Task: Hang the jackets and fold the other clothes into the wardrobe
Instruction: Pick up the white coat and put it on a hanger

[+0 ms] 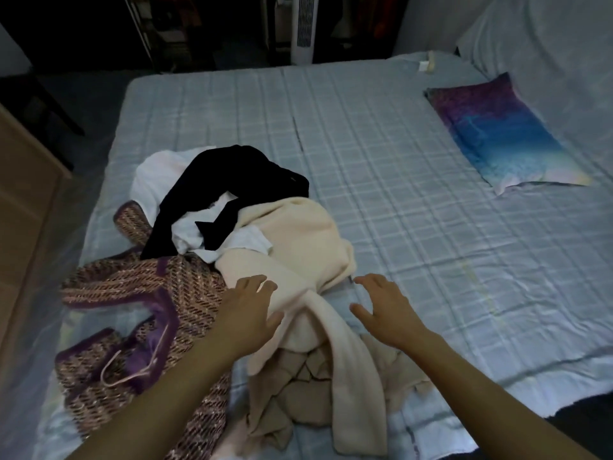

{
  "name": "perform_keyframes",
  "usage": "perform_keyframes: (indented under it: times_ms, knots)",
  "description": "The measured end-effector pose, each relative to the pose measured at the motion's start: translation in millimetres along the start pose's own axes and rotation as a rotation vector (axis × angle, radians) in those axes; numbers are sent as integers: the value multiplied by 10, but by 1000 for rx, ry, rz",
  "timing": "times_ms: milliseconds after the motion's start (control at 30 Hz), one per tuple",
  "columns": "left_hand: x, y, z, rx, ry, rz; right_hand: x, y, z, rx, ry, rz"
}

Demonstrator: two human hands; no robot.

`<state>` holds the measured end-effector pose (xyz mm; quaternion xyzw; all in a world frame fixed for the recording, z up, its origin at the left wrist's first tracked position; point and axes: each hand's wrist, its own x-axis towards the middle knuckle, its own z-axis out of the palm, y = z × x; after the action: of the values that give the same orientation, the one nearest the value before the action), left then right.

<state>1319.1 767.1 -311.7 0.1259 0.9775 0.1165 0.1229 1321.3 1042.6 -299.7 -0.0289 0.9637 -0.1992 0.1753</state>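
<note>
A heap of clothes lies on the bed's near left part. On top is a cream fleece garment (298,240), with a black garment (229,180) and a white one (156,177) behind it. A purple-trimmed woven jacket (132,287) spreads to the left, and a beige garment (298,400) lies at the near edge. My left hand (248,310) hovers with spread fingers over the cream fleece's left side. My right hand (381,307) is spread over the sheet just right of the fleece. Neither hand holds anything.
The bed (398,161) has a pale blue checked sheet. A purple and blue pillow (497,131) lies at the far right. A wooden cabinet (23,200) stands left of the bed. A white tower fan (303,28) and dark shelving stand beyond the bed.
</note>
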Motion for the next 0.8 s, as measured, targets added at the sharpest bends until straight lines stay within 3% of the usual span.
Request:
perform_keyframes:
  times_ms: [300, 800]
  knots:
    - [447, -68, 434, 45, -104, 16, 360, 426, 604, 85, -106, 83]
    - [1678, 107, 352, 66, -180, 61, 1473, 757, 546, 274, -46, 180]
